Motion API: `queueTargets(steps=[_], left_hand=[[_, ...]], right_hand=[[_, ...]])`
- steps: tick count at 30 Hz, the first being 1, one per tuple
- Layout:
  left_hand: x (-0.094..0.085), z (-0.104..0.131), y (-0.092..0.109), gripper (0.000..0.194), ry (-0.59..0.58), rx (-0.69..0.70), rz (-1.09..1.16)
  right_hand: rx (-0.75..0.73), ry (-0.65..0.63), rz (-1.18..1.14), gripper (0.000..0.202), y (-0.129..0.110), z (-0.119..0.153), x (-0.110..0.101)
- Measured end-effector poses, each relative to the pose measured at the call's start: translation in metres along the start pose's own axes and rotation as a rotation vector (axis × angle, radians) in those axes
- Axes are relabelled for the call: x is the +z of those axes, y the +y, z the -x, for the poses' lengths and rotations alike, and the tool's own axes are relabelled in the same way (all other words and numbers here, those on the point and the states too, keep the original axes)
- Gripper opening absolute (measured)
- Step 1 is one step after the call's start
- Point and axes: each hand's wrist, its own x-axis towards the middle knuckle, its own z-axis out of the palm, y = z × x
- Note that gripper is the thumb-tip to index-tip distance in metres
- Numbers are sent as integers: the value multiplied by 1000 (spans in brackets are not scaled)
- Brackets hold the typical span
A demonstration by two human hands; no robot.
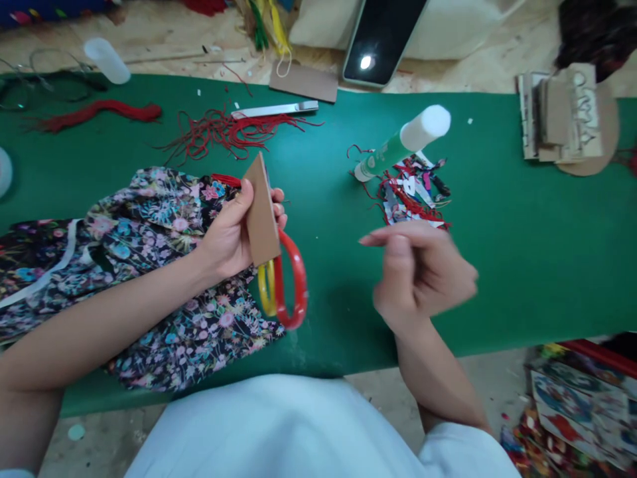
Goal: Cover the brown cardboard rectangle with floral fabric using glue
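Note:
My left hand [229, 232] grips a small brown cardboard piece [263, 216], thumb on its near face and fingertips showing behind. Below the cardboard hang the red and yellow loop handles of scissors [300, 279]; their blades are hidden, and I cannot tell if the fingers hold them too. Dark floral fabric [184, 312] lies under my left wrist. Over the green mat, my right hand [423, 272] is curled, with the index finger pointing left and nothing visible in it. Just beyond it are a green and white glue stick [385, 156] and a heap of scraps [415, 192].
Red threads [219, 136] and a metal-handled cutter [273, 109] lie at the back of the green mat [522, 252]. Behind are a phone [381, 40] and a white cap [107, 60]. Stacked cardboard pieces [562, 119] sit far right; glasses [50, 83] lie back left.

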Motion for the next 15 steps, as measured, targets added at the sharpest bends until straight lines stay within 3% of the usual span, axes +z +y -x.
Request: queueTargets(steps=[2, 3, 6, 8, 12, 15], left_hand=[[1, 1, 4, 43, -1, -81, 45], [1, 2, 5, 45, -11, -106, 49], [-1, 2, 5, 45, -51, -125, 11], [-2, 1, 4, 44, -48, -123, 9], [0, 1, 4, 44, -4, -112, 60], [2, 1, 5, 47, -2, -129, 73]], right_hand=[[-278, -69, 170, 19, -6, 1, 13], [-354, -169, 236, 22, -9, 4, 21], [-374, -507, 424, 55, -12, 15, 42], [-312, -607, 532, 77, -5, 19, 47], [-70, -419, 687, 91, 18, 6, 40], [-81, -381, 689, 92, 19, -4, 36]])
